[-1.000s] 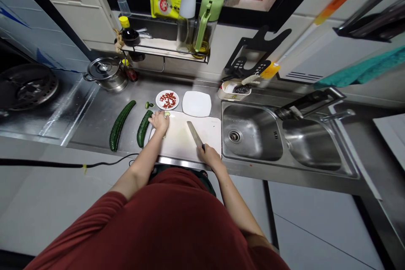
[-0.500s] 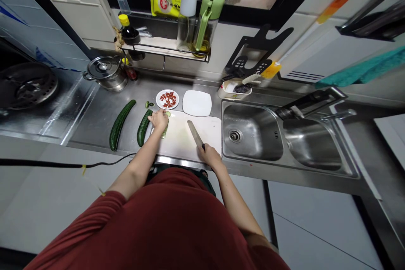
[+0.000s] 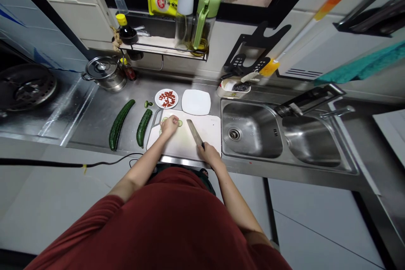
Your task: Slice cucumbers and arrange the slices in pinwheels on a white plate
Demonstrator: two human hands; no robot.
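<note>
Cucumber slice [image 3: 180,123], round, pale-green, is seen beside half-curled left hand [image 3: 170,125], grasp unclear; black-handled steel knife [image 3: 194,132] gripped by right hand [image 3: 208,153].

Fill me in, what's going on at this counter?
A person holds a knife in the right hand, its blade over the white cutting board. The left hand is at the board's left part, beside a cucumber slice; its grip is unclear. Two cucumbers lie left of the board; a plate of red pieces and a square plate sit beyond it.
</note>
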